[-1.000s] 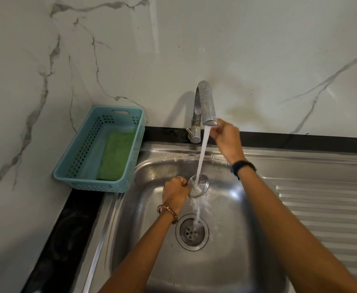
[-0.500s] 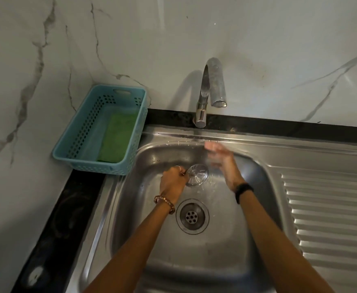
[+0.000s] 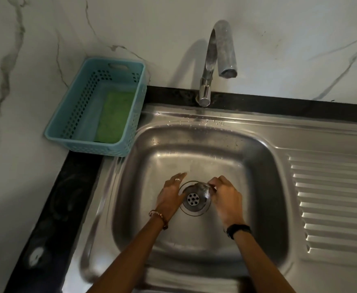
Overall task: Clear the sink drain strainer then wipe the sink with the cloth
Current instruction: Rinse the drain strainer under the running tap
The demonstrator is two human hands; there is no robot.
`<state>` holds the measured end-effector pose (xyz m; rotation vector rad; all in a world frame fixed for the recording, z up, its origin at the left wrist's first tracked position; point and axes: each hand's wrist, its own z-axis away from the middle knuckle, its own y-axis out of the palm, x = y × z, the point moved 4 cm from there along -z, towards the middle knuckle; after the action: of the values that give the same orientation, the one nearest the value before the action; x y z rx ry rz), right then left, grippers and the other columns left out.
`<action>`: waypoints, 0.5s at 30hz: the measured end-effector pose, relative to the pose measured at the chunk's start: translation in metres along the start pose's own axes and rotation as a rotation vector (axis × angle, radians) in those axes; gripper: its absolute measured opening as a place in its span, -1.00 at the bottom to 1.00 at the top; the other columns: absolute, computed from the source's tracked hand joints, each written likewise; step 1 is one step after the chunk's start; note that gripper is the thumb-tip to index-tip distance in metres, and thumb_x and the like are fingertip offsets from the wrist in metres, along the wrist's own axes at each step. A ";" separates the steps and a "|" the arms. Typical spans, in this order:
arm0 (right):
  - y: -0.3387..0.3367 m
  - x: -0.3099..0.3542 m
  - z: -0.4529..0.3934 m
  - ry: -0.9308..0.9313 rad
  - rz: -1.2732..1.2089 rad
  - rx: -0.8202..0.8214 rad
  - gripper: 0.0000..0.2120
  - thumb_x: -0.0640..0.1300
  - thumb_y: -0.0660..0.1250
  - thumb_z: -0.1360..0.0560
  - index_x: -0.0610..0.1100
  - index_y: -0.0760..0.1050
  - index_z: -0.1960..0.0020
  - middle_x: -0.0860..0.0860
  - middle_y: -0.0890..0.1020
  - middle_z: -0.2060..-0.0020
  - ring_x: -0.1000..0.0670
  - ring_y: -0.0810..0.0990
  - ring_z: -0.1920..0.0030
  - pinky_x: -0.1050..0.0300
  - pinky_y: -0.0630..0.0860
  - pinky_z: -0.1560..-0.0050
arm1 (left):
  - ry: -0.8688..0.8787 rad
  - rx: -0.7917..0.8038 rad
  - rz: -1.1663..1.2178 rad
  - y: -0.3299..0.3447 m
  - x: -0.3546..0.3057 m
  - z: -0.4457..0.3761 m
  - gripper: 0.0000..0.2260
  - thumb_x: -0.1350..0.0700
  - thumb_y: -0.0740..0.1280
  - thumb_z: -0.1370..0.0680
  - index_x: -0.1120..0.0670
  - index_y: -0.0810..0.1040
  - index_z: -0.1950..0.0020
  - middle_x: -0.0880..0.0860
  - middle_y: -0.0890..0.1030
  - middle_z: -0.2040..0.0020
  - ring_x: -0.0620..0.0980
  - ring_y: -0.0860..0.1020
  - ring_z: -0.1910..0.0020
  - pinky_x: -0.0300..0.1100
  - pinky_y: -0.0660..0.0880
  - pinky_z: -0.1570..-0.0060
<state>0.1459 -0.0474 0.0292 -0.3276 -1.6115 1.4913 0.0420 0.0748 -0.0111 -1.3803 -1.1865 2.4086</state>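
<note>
You faced a white marble wall [image 3: 279, 34] with grey veins, meeting a second marble wall [image 3: 14, 102] at the left corner. A black stone counter [image 3: 52, 208] ran beneath them. The light was dim, leaving soft shadows on the wall.

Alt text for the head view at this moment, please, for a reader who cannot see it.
Over a steel sink, the right hand pinches the round strainer at the drain edge while the left hand rests open beside it. The tap is off; a green cloth lies in a blue basket.
</note>
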 end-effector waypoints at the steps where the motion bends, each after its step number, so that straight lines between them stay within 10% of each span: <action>1: 0.002 -0.002 -0.001 0.042 -0.024 -0.025 -0.92 -0.14 0.30 -0.51 -0.07 0.51 0.00 0.03 0.55 0.08 0.04 0.53 0.19 0.37 0.27 0.33 | -0.017 0.013 -0.090 0.003 0.007 0.001 -0.40 0.15 0.34 -0.49 -0.01 0.20 -0.48 0.01 0.27 -0.48 0.00 0.25 -0.44 -0.20 0.26 -0.36; 8: 0.042 -0.016 -0.008 0.439 -0.495 0.051 -0.69 -0.20 0.32 -0.51 -0.18 0.31 -0.19 -0.08 0.62 0.29 -0.07 0.58 0.27 0.12 0.52 0.32 | -0.103 0.303 -0.544 0.035 0.037 -0.001 -0.17 0.02 0.40 -0.45 0.00 -0.09 -0.53 0.07 -0.05 -0.56 0.14 -0.08 -0.53 0.05 -0.06 -0.48; 15: 0.076 -0.025 0.000 0.452 -0.430 0.081 -0.94 -0.31 0.14 -0.54 -0.19 0.33 0.02 -0.12 0.56 0.17 -0.14 0.56 0.19 0.00 0.55 0.25 | -0.102 0.310 -0.657 0.042 0.044 -0.001 -0.12 0.02 0.44 -0.41 0.04 -0.06 -0.53 0.08 -0.05 -0.56 0.18 -0.10 -0.53 0.12 -0.16 -0.47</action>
<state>0.1319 -0.0466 -0.0495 -0.2319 -1.1658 1.0572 0.0282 0.0664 -0.0700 -0.6461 -1.0175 2.0751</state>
